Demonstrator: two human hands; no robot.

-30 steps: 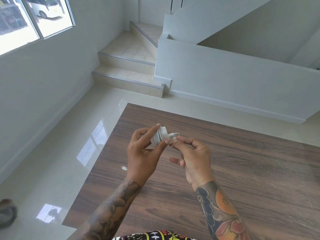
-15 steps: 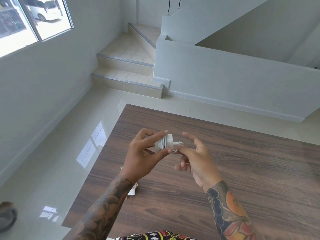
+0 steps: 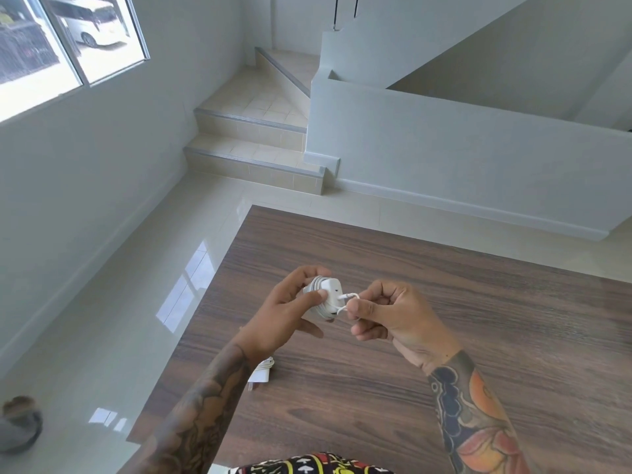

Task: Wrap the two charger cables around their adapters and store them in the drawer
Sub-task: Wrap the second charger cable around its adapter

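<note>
My left hand (image 3: 287, 313) grips a white adapter (image 3: 330, 291) with its white cable wound round it, held above the wooden table (image 3: 444, 319). A short loop of the cable end (image 3: 349, 299) sticks out to the right. My right hand (image 3: 393, 313) pinches that cable end between thumb and curled fingers, right beside the adapter. A second white adapter (image 3: 260, 373) with its cable lies on the table near the left edge, partly hidden behind my left forearm. No drawer is in view.
The table's left edge drops to a glossy tiled floor (image 3: 102, 319). Tiled steps (image 3: 253, 159) and a white half wall (image 3: 444, 165) stand beyond the table. A dark object (image 3: 20, 422) sits on the floor at the lower left.
My right hand's fingers have curled from spread to a pinch on the cable end. Both hands have sunk a little lower and nearer, and the adapter's flat face now turns toward me.
</note>
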